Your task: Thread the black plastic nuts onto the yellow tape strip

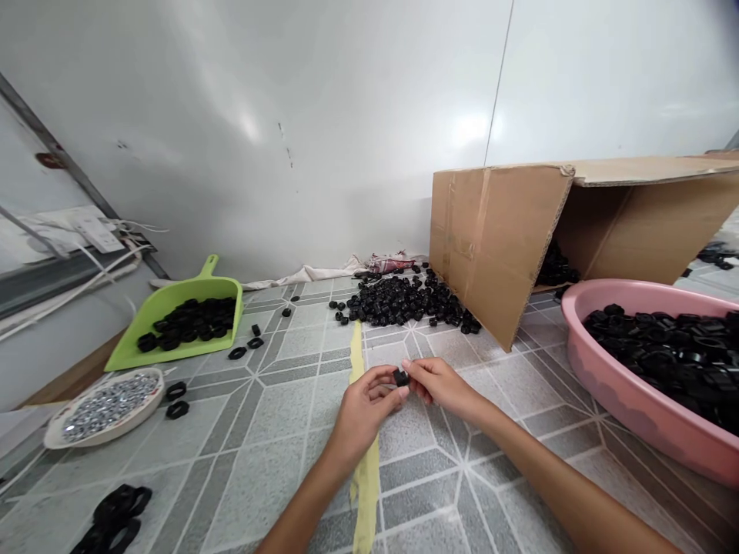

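Near the middle of the view, my left hand (369, 404) pinches a small black plastic part (400, 377) between thumb and fingers. My right hand (442, 386) meets it from the right, its fingertips closed on the same part. The part's exact shape is mostly covered by fingers. Beyond the hands lies a pile of small black parts (398, 300) on the tiled floor. At the left, an oval dish (55, 437) holds many small silver metal pieces. A pink basin (583, 369) full of black ring-like pieces stands at the right.
A green dustpan (130, 350) with black rings lies at the left. Loose black rings (177, 409) sit by the dish, with a cluster (115, 512) at the lower left. An open cardboard box (496, 238) leans behind the basin. Yellow tape (365, 492) runs along the floor.
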### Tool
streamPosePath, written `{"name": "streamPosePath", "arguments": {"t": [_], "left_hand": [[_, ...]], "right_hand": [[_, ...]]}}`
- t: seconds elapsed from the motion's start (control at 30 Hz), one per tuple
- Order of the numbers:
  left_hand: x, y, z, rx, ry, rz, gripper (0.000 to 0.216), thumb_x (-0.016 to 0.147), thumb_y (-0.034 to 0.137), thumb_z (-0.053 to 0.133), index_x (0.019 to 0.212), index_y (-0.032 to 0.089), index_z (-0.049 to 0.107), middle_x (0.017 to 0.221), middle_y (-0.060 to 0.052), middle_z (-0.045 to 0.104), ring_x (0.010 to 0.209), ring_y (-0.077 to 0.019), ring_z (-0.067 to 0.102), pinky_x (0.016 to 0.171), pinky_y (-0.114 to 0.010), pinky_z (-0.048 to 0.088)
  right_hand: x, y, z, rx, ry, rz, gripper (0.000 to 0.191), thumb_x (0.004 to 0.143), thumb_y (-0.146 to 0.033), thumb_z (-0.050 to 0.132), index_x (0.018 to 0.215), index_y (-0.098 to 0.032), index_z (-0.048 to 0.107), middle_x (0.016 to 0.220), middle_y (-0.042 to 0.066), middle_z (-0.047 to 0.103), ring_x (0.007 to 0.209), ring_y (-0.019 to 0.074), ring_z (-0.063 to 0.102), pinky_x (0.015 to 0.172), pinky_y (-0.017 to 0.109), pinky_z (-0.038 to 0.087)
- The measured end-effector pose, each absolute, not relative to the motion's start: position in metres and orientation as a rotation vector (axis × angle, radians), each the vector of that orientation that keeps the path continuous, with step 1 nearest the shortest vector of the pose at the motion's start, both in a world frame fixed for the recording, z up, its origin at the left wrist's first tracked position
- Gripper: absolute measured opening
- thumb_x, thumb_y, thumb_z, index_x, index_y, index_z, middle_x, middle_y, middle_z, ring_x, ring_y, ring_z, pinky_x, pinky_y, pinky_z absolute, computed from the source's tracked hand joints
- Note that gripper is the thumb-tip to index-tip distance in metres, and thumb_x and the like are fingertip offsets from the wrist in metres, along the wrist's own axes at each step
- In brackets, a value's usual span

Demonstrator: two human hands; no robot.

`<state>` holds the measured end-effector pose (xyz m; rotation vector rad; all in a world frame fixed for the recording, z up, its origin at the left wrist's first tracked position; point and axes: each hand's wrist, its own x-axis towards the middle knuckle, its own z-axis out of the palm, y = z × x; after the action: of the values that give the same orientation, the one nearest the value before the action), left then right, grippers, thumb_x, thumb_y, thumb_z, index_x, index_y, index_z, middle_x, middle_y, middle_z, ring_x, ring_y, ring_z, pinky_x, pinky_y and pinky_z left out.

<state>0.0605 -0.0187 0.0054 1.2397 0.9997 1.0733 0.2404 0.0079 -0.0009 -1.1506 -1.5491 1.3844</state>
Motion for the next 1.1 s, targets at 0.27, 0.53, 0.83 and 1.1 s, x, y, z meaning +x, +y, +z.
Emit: {"name": "streamPosePath", "arguments": {"t": [0.27,0.53,0.83,1.1], "left_hand": [[0.062,-0.017,0.004,1.25,1.0,1.081,0.048,0.072,0.042,0.08,0.108,0.017,0.06,0.098,-0.005,0.065,0.068,-0.0126,0.065,0.064,-0.026,0.053],[0.063,-0.023,-0.001,1.421,1.078,1.081,0.038,0.082,0.041,0.072,0.112,0.021,0.06,0.086,0.0,0.063,0.067,-0.0118,0.058,0.064,-0.024,0.05],[0.059,-0.027,0.003,1.649,1.126,1.015,0.037,0.091,0.044,0.06,0.122,0.023,0.058,0.084,-0.002,0.066,0.073,-0.0171,0.062,0.07,-0.03,0.049],[0.062,-0.025,0.001,1.538,1.044,1.05,0.039,0.09,0.045,0.061,0.121,0.022,0.057,0.1,-0.006,0.066,0.071,-0.0157,0.063,0.07,-0.03,0.051]], "right_hand": [[0.244,0.009,0.003,-0.907,-1.503,1.47,0.039,0.078,-0.052,0.074,0.098,-0.02,0.065,0.076,-0.002,0.055,0.059,0.011,0.05,0.041,0.018,0.039],[0.243,0.009,-0.003,-1.048,-1.572,1.389,0.051,0.09,-0.064,0.052,0.072,-0.017,0.057,0.056,-0.003,0.051,0.043,0.0087,0.046,0.038,0.02,0.035],[0.246,0.01,0.001,-0.933,-1.564,1.515,0.041,0.08,-0.058,0.07,0.081,-0.017,0.061,0.065,-0.002,0.056,0.053,0.0109,0.053,0.043,0.02,0.039],[0.246,0.008,0.001,-1.041,-1.636,1.408,0.051,0.082,-0.066,0.063,0.067,-0.019,0.049,0.049,-0.007,0.042,0.04,0.0073,0.039,0.04,0.02,0.028]]}}
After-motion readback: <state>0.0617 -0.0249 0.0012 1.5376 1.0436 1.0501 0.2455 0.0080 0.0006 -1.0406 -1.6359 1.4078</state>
